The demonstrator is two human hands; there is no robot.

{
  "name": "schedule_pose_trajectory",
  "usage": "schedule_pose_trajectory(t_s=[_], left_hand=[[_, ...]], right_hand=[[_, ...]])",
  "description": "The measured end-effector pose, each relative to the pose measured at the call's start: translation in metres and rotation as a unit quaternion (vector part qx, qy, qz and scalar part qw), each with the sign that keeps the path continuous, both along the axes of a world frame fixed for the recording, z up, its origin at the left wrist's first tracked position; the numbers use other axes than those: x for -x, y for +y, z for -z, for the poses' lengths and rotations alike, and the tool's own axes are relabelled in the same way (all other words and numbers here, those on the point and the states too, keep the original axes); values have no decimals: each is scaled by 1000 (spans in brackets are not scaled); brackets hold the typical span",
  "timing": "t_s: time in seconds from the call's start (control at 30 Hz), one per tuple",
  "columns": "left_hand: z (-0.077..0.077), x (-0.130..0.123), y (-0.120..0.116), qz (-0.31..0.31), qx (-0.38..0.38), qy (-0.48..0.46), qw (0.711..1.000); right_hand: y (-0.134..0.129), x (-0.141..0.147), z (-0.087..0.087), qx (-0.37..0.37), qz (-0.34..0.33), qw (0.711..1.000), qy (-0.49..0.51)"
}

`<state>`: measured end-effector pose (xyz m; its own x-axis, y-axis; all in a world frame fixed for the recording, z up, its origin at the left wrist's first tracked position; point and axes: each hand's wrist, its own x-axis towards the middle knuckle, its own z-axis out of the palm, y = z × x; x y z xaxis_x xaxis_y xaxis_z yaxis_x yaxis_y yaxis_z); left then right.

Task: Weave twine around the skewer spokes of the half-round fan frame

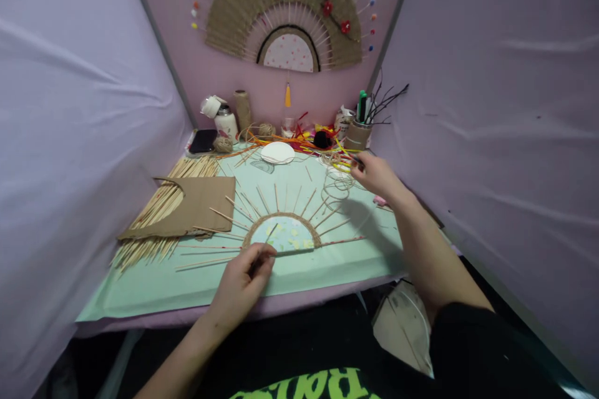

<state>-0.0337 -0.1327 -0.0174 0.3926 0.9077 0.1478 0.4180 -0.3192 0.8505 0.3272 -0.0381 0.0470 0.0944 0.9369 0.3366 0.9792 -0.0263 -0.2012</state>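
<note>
The person's left hand (250, 268) rests at the lower left edge of a pale blue half-disc with yellow patches (286, 237), fingers curled and thumb drawn in close; a thin dark strip (272, 233) shows just beyond its fingertips, and whether it is pinched cannot be told. The half-disc lies flat on a mint-green table cover (299, 275), its arched rim of brown twine (281, 215) ringed by thin wooden sticks (276, 198) that fan outward. The right hand (374, 174) is farther back, its fingers bent together near yellow loops (342, 167) and a small dark item; its grip cannot be made out. Beside it, loose coils of tan twine (337, 188) spread across the cover. At the left, a brown cardboard sheet with a curved cut-out (213, 199) lies over a heap of straw-coloured sticks (140, 218). A white oval disc (277, 153) lies behind the half-disc, and a large brown fan with red flowers (229, 19) hangs on the pink back wall (234, 78).
</note>
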Motion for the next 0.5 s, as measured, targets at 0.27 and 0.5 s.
schedule_pose_trajectory(t_s=[0.27,0.5], left_hand=[[0,11,19,-15,-168,118,979],[6,14,22,-22,-165,214,962]], right_hand=[[-94,-84,60,165,152,973,-61],[-81,-91,64,178,154,969,-81]])
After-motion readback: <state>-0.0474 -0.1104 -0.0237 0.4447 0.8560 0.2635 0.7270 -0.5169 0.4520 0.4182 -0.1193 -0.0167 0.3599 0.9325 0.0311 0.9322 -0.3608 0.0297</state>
